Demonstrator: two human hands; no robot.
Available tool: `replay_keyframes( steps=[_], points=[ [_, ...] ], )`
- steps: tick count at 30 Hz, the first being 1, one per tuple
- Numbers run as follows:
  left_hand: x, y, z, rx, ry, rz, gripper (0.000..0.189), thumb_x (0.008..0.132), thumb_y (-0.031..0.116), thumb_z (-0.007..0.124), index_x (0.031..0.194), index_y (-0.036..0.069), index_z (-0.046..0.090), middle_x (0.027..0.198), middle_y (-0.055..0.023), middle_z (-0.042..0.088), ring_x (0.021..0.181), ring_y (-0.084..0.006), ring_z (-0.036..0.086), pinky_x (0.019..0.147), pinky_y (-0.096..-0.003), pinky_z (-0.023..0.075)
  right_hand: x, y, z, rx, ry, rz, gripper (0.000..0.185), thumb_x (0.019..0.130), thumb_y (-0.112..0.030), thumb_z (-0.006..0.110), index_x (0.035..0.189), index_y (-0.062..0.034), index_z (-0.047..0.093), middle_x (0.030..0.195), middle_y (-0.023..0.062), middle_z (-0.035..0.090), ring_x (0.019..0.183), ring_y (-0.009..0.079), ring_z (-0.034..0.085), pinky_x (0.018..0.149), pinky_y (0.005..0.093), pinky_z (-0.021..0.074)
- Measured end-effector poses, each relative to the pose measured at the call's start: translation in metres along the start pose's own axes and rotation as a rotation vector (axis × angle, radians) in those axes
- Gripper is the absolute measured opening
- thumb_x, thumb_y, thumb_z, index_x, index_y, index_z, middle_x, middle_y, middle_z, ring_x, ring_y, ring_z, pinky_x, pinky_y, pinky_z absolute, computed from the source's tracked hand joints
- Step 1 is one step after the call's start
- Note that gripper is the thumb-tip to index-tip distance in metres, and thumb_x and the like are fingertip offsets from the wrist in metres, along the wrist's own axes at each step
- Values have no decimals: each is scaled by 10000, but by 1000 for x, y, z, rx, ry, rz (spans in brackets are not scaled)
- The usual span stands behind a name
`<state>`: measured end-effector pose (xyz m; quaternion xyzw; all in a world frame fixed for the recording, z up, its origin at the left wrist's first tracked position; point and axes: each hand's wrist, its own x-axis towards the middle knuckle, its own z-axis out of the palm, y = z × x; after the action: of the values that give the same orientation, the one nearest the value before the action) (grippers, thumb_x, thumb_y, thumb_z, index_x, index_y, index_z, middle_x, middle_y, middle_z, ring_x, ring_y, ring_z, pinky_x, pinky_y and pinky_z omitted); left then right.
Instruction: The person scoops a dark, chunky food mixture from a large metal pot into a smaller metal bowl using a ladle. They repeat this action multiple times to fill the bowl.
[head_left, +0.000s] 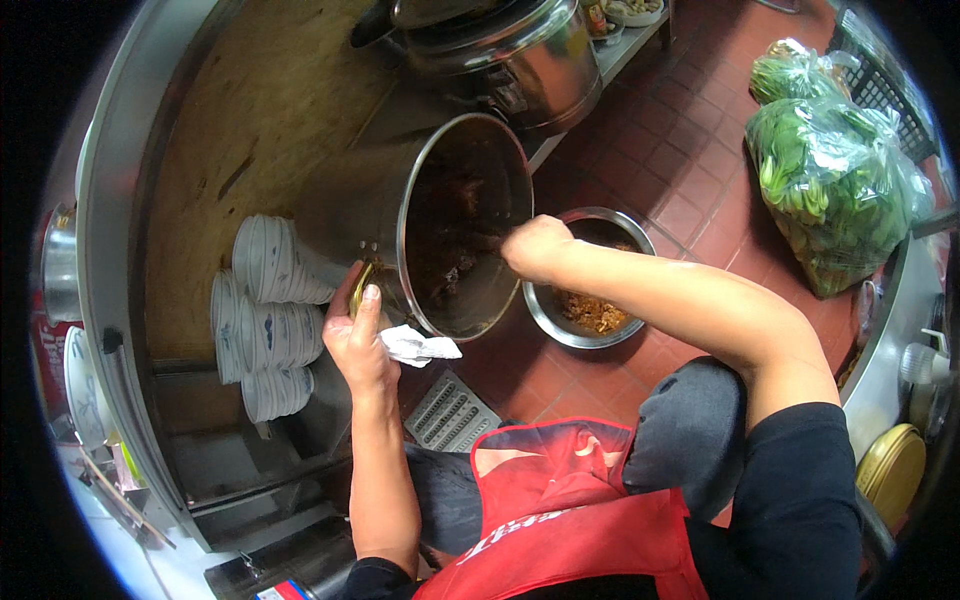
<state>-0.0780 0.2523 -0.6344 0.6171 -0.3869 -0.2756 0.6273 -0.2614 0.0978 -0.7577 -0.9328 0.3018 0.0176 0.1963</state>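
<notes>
My left hand (358, 322) grips a handle on the side of a tall metal pot (367, 202), with a white cloth (420, 346) under the fingers. The pot tilts with its mouth towards me, and dark food with some liquid lies inside. At the right of the pot's rim my right hand (536, 246) is closed around something thin that reaches into the pot; what tool it is cannot be told. Below my right forearm a steel bowl (544, 330) with brown, chopped-looking food (596, 313) stands low over the tiled floor.
Stacked patterned bowls (277, 337) lie on their sides at left. A large lidded metal pot (525, 71) stands beyond. Bagged leafy greens (832, 187) and a black plastic crate (885, 90) are at right. A floor drain grate (450, 412) lies near my legs, on red tiles.
</notes>
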Motion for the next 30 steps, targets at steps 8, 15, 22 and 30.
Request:
replay_keyframes(
  steps=[8,15,22,30],
  points=[
    [-1,2,5,-8,-9,-10,459,910,77,689,1309,-110,559,1199,-140,664,1047,-176,628,982,-288,455,-73,34,-26,19,23,37,437,802,-156,624,1235,-175,682,927,163,737,868,339,720,759,466,565],
    [0,-1,3,-60,-17,-35,469,908,69,688,1318,-110,547,1198,-145,664,1045,-181,629,981,-294,459,-145,51,-27,82,-94,184,586,806,-162,608,1387,-235,582,926,150,734,875,325,716,746,480,551],
    [-1,4,3,-15,-15,-65,471,916,59,666,1334,-107,526,1188,-150,666,1030,-182,635,961,-288,469,-84,16,-32,349,200,-49,452,854,-159,534,1290,-161,654,997,170,725,961,359,695,811,492,553],
    [-7,11,11,49,-28,-68,488,916,89,673,1345,-87,521,1122,-135,676,879,-157,642,780,-267,513,3,-52,-31,394,-39,-99,251,800,-139,631,984,-22,754,1014,186,736,964,357,714,769,481,572]
  ],
)
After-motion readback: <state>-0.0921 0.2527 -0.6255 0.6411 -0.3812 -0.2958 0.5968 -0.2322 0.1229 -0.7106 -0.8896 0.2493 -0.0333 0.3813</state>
